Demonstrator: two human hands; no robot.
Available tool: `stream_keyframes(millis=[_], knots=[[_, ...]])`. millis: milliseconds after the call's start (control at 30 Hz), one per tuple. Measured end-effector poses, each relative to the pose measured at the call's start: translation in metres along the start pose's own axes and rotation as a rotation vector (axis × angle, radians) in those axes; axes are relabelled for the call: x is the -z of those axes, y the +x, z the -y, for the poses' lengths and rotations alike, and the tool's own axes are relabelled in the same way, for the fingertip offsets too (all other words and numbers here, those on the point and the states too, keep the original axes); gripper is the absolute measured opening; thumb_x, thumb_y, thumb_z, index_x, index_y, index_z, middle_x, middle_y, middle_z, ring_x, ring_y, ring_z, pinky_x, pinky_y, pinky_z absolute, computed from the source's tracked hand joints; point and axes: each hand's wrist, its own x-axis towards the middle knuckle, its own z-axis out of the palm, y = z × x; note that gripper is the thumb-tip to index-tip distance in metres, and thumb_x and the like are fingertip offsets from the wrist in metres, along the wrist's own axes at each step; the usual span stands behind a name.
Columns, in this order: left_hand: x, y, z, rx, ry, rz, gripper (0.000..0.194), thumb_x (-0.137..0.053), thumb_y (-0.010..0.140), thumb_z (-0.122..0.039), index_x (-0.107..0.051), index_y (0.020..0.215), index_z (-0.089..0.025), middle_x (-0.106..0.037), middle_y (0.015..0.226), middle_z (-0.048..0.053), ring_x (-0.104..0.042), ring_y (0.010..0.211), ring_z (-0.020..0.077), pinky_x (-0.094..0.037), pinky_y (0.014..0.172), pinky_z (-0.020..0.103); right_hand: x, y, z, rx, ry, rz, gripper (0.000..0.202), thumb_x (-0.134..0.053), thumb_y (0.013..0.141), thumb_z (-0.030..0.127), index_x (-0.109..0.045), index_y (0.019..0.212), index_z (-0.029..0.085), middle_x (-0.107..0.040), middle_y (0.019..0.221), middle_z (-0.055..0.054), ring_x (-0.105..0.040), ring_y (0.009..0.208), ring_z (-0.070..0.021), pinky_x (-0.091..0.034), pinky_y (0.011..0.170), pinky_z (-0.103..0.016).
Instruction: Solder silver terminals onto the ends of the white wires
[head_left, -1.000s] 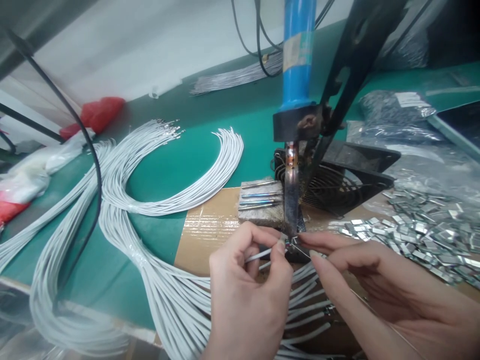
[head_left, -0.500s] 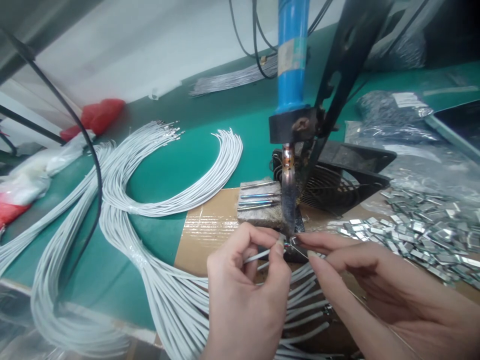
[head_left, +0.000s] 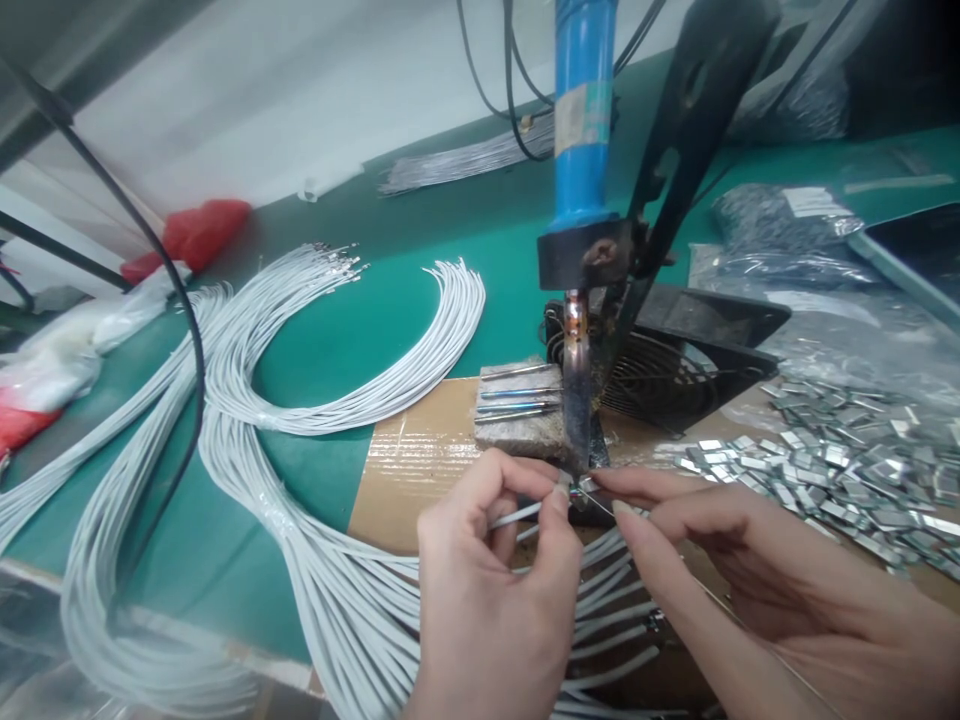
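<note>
My left hand (head_left: 499,590) pinches a white cable (head_left: 517,514) between thumb and forefinger, close to the cable's end. Thin solder wire (head_left: 718,602) runs through my right hand (head_left: 750,560), whose thumb and forefinger are closed near a small metal piece (head_left: 586,484) at that end. Whether the fingers also grip this piece, I cannot tell. Right above the fingertips stands a blue-handled soldering iron (head_left: 583,150), tip down, clamped in a black bracket (head_left: 679,150). Its dark tip reaches the work, but actual contact is hidden by my fingers.
Bundled white cables (head_left: 300,530) spread over the green mat (head_left: 360,290) to the left. A grey block (head_left: 517,430) with metal grooves sits beside the tip. Behind stands a black fan (head_left: 667,370). Loose metal pieces (head_left: 847,470) lie at right, below plastic bags (head_left: 795,260).
Both hands stay nearly still at the iron's tip. The fingertips of my right hand have shifted very slightly; both grips are the same.
</note>
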Motion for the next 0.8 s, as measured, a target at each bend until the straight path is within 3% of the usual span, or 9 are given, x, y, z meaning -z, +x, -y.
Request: stream_keyframes(millis=[233,800], knots=[[0.0003,-0.0005,0.0001,-0.016,0.001,-0.008,0.012,-0.073,0.076,-0.013,-0.066,0.068,-0.02,-0.073,0.082,-0.001,-0.069,0.072,0.0113,-0.052,0.063,0.015,-0.0003,0.0001,-0.0053,0.071,-0.001,-0.001,0.012,-0.079,0.082,0.031,-0.07,0.077,0.025,-0.081,0.105,-0.004,-0.08,0.093,-0.0253,-0.067,0.073,-0.022],[0.0017,0.0004,0.0002,-0.041,0.024,-0.005,0.013,-0.073,0.076,-0.013,-0.066,0.067,-0.02,-0.074,0.083,0.0,-0.07,0.073,0.0128,-0.052,0.06,0.016,-0.0012,-0.0006,-0.0054,0.094,-0.01,-0.017,0.014,-0.079,0.083,0.035,-0.07,0.077,0.026,-0.082,0.103,-0.004,-0.081,0.092,-0.028,-0.068,0.071,-0.024]])
